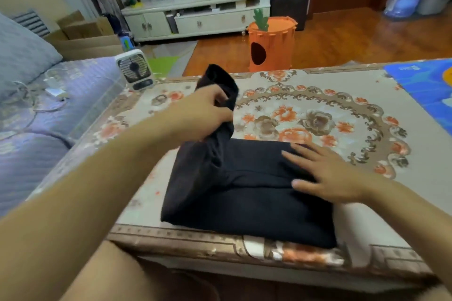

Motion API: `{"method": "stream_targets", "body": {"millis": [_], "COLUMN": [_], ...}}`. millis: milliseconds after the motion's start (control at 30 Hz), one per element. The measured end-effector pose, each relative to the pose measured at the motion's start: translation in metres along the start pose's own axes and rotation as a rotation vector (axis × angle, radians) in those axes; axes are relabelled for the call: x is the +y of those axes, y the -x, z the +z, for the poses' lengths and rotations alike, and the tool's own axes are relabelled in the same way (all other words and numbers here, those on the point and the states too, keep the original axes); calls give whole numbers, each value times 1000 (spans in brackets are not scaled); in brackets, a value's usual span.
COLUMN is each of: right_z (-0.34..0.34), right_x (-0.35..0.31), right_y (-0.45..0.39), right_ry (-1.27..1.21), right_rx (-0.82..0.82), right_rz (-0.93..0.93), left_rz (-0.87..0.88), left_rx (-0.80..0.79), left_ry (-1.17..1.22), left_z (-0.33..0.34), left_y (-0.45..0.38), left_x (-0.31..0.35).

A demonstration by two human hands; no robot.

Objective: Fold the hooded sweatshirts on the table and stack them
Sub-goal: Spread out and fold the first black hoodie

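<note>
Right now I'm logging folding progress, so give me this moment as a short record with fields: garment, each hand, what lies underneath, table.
garment: black hooded sweatshirt, body folded flat, one sleeve raised
left hand: left hand grips the raised sleeve
right hand: right hand rests flat on the folded body
underneath: white garment shows under the black one's right edge
table: floral-covered table, small fan at its far left corner
</note>
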State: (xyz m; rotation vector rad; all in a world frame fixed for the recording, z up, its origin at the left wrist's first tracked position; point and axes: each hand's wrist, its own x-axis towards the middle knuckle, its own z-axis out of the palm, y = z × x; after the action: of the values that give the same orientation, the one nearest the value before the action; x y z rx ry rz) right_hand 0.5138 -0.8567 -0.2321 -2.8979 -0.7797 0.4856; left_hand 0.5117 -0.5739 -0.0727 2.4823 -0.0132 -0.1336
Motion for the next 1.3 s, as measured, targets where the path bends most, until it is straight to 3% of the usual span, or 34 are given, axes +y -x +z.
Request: {"method": "stream_targets", "body": {"millis": [67,167,333,533,633,700,800,867,933,967,1000,1067,1134,1234,1300], "right_z": [32,61,60,71,74,74,70,66,57,50,39,10,-23,-50,-54], "right_x": [14,12,28,37,38,42,48,53,57,56,52,42,27,16,17], "right_y": [23,27,38,56,54,55,55,56,57,53,47,26,2,-32,-44], "right_ry": [60,5,-34,-42,-38,-58,-243,-471,-674,-729,-758,-783,-789,-671,-533], "right_rx": [-76,28,91,149,170,200,259,316,440,532,636,795,700,269,126], "right_rz": [63,86,25,61,56,32,-41,8,148,230,304,375,347,331,320], "left_rz": [90,172,132,190,180,157,148,217,178,107,36,-26,-11,13,25], "left_rx": [-35,-130,-156,58,-47,-222,-387,-163,221,312,304,140,46,91,98], "left_ry": [-111,-189,-306,-395,-419,-362,119,205,-12,-155,-264,-395,-486,-510,-507], "left_z": [42,103,189,223,231,230,195,158,126,117,112,123,143,156,155], "left_y": [0,-4,-3,5,2,4,18,28,29,25,21,10,4,6,6], "left_x": [20,48,53,49,48,42,27,-2,-42,-63,-80,-102,-115,-124,-128]}}
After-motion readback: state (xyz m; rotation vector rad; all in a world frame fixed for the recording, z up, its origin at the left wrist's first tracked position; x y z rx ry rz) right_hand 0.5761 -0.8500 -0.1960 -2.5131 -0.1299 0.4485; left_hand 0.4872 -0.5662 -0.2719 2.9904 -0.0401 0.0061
